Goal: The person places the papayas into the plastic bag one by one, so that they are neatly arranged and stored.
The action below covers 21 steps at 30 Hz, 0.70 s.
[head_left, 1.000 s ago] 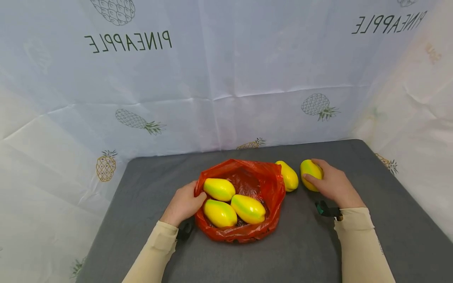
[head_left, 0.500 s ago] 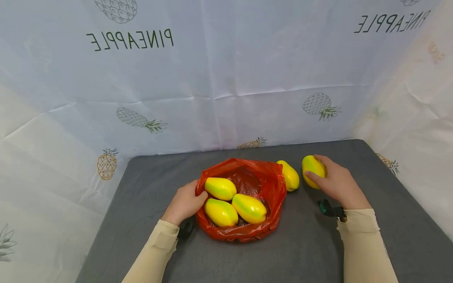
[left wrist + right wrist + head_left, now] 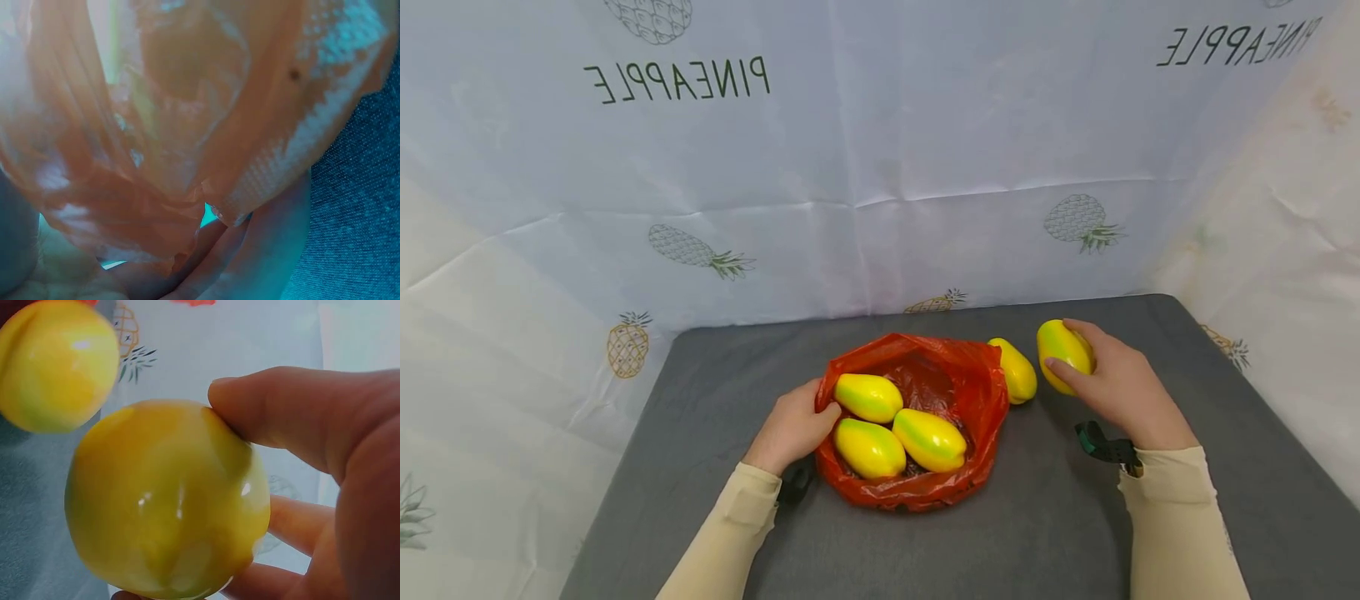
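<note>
A red plastic bag [image 3: 910, 498] stands with its mouth spread wide, and three yellow-green papayas [image 3: 929, 440] lie inside. My left hand [image 3: 792, 427] grips the bag's left rim, its thumb over the edge; the left wrist view is mostly filled by the thin bag film [image 3: 187, 125]. At the right, my right hand [image 3: 1123, 383] holds another papaya [image 3: 1064, 357] between thumb and fingers, seemingly just off the table. In the right wrist view this papaya [image 3: 169, 500] shows end-on, the thumb [image 3: 275, 412] pressed to its side.
One more papaya [image 3: 1018, 372] lies on the grey table [image 3: 1030, 517] against the bag's right side, partly hidden by it. A white pineapple-print cloth [image 3: 880, 150] hangs behind the table and along both sides.
My right hand has raised its papaya off the table, a little up and away from the neighbouring one. The left hand keeps its grip on the bag. The head view has shifted slightly.
</note>
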{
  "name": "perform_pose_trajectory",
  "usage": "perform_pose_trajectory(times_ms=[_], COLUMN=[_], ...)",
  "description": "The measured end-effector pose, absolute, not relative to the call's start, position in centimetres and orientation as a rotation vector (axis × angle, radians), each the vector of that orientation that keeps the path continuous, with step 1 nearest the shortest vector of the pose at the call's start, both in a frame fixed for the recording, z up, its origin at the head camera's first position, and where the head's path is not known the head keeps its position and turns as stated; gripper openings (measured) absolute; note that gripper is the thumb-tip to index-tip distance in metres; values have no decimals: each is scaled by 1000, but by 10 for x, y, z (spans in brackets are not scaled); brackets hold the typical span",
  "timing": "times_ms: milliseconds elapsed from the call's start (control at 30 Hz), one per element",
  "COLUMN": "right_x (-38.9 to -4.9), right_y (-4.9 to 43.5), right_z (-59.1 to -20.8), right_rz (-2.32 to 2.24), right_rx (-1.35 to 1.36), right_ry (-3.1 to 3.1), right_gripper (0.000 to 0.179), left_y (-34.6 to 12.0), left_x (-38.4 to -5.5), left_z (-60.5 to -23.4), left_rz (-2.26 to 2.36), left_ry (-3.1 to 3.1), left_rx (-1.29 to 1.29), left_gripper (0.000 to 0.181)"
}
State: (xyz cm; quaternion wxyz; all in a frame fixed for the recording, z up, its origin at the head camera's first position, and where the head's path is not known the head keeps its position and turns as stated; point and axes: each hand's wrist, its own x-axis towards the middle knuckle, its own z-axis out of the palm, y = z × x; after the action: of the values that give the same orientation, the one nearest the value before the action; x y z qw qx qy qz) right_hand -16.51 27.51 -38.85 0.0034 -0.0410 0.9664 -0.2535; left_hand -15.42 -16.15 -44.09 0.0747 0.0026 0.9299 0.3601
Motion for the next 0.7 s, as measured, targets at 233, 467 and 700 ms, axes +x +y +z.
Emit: perform_pose_trajectory(times_ms=[233,467,700], right_x=[-159,-151,-147], right_y=[264,245,211], right_z=[-376,-359,-331], right_rz=[-798,-809,-891], right_rx=[-182,-234,-344], right_ry=[3021,3079,3054], right_gripper=[83,80,80], left_y=[-162,-162,-162], left_x=[-156,-158,-156], left_z=[-441,-443,-442], left_rz=[1078,1088,1094], left_ry=[2806,2810,2815], left_rx=[11,-22,-40], left_gripper=[34,31,31])
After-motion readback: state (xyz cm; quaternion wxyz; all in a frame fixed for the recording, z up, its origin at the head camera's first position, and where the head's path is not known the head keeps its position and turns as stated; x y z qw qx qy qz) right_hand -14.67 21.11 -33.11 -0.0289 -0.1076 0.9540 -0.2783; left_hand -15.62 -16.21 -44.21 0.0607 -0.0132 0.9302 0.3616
